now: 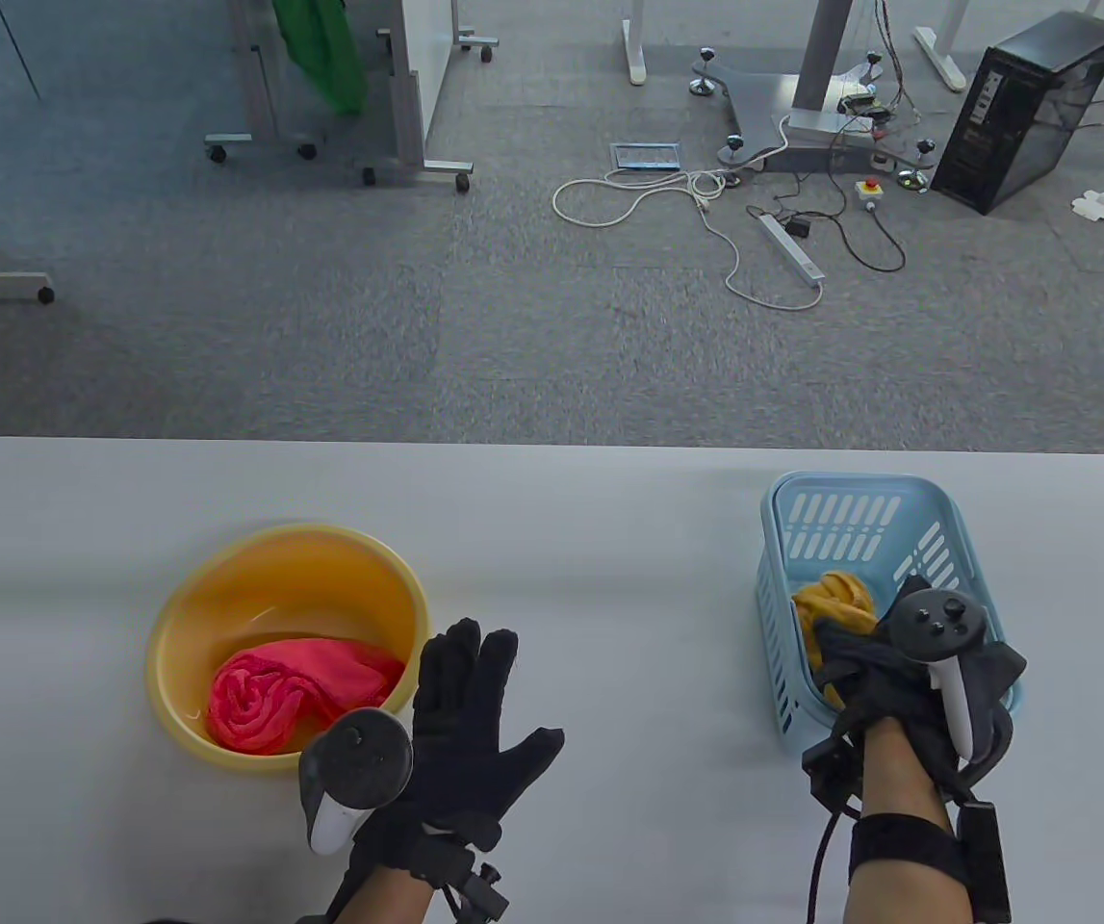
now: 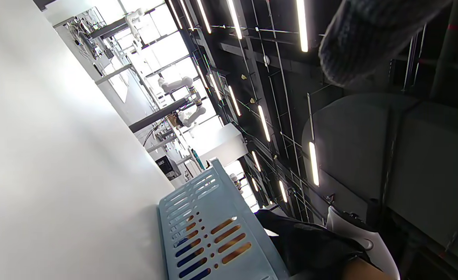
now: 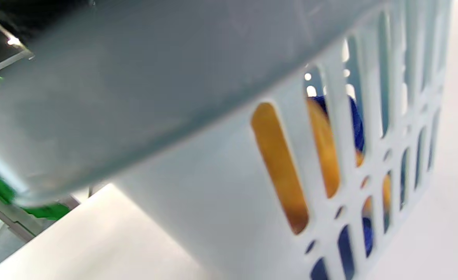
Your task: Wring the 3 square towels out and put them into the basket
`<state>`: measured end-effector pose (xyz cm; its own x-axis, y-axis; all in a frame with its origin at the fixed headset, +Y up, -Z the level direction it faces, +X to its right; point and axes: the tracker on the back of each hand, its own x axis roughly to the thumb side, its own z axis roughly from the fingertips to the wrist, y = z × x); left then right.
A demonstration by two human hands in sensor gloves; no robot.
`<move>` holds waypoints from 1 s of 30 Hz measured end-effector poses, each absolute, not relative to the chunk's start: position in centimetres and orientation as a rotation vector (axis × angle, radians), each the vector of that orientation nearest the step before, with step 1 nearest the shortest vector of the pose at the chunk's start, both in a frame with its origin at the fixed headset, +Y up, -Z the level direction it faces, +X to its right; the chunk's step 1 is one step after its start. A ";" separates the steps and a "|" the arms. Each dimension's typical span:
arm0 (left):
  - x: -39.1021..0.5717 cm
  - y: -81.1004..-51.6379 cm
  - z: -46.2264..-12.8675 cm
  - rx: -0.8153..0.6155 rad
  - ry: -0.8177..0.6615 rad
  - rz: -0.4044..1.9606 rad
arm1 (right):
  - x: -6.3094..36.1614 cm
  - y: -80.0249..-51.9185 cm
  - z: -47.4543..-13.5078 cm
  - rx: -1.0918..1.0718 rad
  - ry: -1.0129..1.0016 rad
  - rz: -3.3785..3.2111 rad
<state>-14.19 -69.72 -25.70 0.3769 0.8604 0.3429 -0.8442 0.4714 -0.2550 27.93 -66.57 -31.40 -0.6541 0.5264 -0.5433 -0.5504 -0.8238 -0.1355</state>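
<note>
the right hand is down in the blue basket over the yellow towel; its grip is hidden. the left hand hovers spread and empty beside the yellow basin, so it should reach for the pink towel and twist firmly over the basin.

White table carrying a yellow basin and a light blue basket.
Before you lies the white table, its far edge rounded at the corners. On your left stands the yellow basin, directly on the tabletop near the front edge. On your right stands the light blue basket with slotted walls, also directly on the tabletop. The two containers are well apart, with bare tabletop between them.
</note>
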 end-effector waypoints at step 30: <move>-14.3 -69.8 -25.7 -0.041 -0.445 1.110 | 19.9 -61.7 -27.2 -0.190 -0.261 2.724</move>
